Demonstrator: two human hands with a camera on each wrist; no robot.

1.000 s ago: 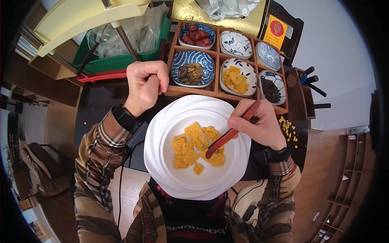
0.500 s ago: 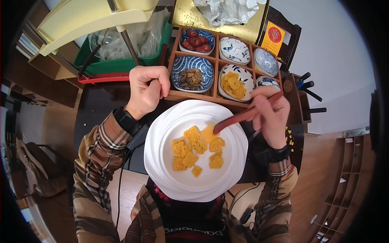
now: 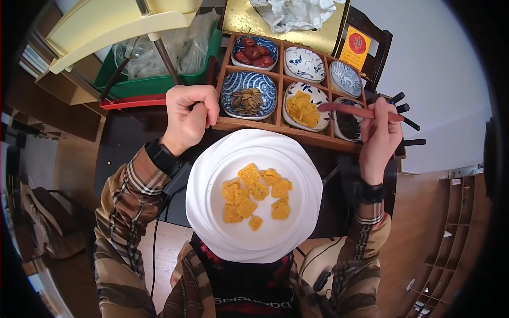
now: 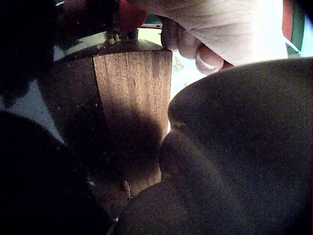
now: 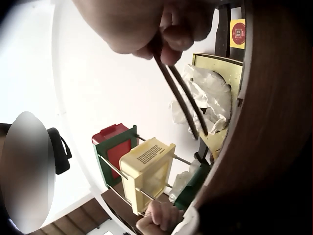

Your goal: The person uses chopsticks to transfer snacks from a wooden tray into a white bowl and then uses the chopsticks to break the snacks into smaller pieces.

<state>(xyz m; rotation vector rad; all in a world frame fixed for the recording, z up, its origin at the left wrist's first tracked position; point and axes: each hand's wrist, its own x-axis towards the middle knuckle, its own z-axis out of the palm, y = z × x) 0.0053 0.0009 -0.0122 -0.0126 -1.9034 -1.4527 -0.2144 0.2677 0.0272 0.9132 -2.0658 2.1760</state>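
My right hand pinches reddish-brown tongs, their tips at the yellow square chips in a blue-and-white bowl. In the right wrist view the two tong arms stand slightly apart, with no chip visible between them. Several more chips lie on a white wavy-rimmed plate in front of my body. My left hand, its fingers curled with nothing visible in them, is beside the front left corner of the wooden tray; whether it touches the tray, I cannot tell.
Other tray compartments hold bowls of red dates, brown seeds and dark leaves. A green basket with plastic bags stands at the left, crumpled white paper at the back. Black-handled items are at the right.
My right hand has moved from over the plate to the right, bringing the tong tips to the chip bowl. One chip on the plate has shifted upward. The left hand stays nearly still.
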